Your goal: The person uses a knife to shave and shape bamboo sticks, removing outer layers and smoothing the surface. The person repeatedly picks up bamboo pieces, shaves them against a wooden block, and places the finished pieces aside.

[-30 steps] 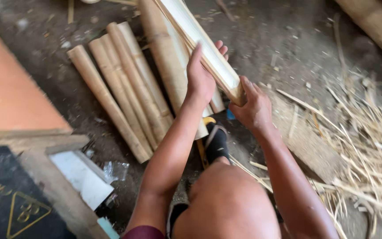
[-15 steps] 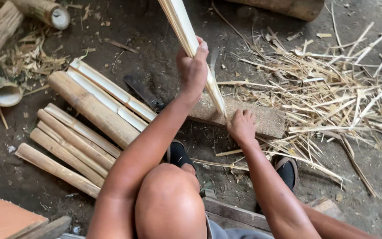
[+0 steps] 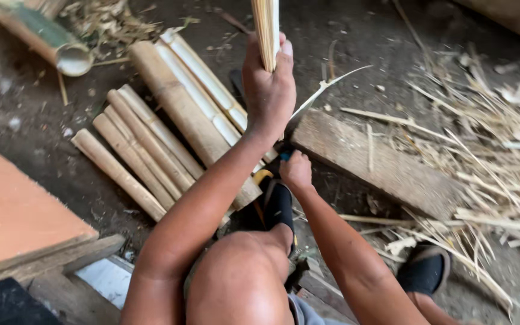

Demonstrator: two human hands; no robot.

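My left hand [image 3: 269, 90] is closed around a pale split bamboo slat [image 3: 266, 27], which stands nearly upright and runs out of the top of the view. Just below it, my right hand [image 3: 296, 171] is clenched on a knife [image 3: 299, 117]. A bit of the knife's blue handle shows at the fist, and its grey blade slants up beside the slat's lower end. A thin curl of bamboo [image 3: 332, 84] peels off to the right. The slat's foot is hidden behind my left hand and wrist.
A worn wooden block [image 3: 380, 162] lies on the dirt floor to the right of my hands. Several split bamboo lengths [image 3: 164, 126] lie to the left, with a hollow bamboo tube [image 3: 61, 48] beyond them. Shavings [image 3: 501, 156] pile up on the right. An orange board [image 3: 13, 210] is at lower left. My black sandals [image 3: 279, 204] are below.
The slat has swung from a slant to nearly upright, still in my left hand. My right hand has dropped from the wooden block to a spot just under the left hand.
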